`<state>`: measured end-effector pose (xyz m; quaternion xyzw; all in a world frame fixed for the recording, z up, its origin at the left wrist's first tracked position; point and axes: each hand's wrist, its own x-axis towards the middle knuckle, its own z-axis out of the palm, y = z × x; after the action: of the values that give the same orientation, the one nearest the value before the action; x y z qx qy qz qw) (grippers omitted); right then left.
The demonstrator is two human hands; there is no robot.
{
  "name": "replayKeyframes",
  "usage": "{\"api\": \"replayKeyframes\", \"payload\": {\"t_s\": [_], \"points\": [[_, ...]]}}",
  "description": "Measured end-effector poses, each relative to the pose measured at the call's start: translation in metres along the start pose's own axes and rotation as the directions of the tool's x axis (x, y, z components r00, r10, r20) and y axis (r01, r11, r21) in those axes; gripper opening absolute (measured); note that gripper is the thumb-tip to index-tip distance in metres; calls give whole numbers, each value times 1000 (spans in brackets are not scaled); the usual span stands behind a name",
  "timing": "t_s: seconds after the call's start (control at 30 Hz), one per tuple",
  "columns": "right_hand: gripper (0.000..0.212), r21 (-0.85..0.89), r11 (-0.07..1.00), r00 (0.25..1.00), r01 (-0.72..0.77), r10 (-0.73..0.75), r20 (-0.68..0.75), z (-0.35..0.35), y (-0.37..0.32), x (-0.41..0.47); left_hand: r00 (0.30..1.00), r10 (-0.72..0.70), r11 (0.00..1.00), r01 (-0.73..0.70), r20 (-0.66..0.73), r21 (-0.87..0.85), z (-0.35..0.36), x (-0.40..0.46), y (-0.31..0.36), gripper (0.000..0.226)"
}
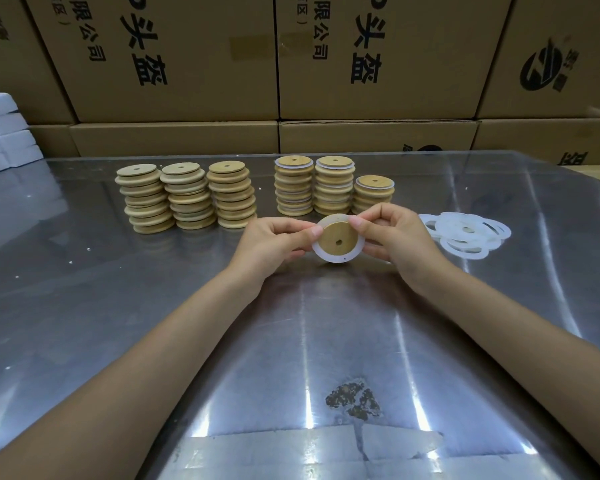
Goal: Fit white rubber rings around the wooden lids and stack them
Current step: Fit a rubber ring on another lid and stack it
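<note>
A round wooden lid (338,238) with a small centre hole is held above the table, a white rubber ring (329,256) lying around it. My left hand (274,242) pinches its left edge and my right hand (394,237) pinches its upper right edge. Behind my hands stand three stacks of bare wooden lids (187,197) on the left. To their right stand three stacks of lids with white rings (333,188); the rightmost one is shorter. A loose pile of white rings (465,233) lies flat to the right of my right hand.
The table (153,306) has a shiny reflective top with a dark worn patch (354,400) near the front. Printed cardboard boxes (291,64) form a wall behind it. White foam blocks (4,133) sit at the far left.
</note>
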<state>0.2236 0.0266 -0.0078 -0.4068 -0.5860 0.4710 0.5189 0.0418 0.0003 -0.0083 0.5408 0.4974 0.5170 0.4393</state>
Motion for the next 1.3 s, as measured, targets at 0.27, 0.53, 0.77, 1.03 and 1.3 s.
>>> {"api": "replayKeyframes", "payload": {"t_s": [0.27,0.53,0.77,1.03,1.3], "points": [[10,18,997,997,-77,76,26,-1,1,2,999,-40,997,41,28,-62,-2,2,-2,4],[7,-83,993,995,-79,84,56,-1,2,0,997,78,992,-79,11,94,-3,5,-5,22],[12,-141,984,994,-107,109,11,0,3,0,981,120,953,-157,150,260,2,4,-3,33],[8,-56,997,998,47,-44,47,11,-1,-6,980,131,944,-169,149,284,5,3,-6,30],[12,147,989,999,6,-12,40,13,0,-3,995,33,999,-30,91,-33,9,1,-5,28]]}}
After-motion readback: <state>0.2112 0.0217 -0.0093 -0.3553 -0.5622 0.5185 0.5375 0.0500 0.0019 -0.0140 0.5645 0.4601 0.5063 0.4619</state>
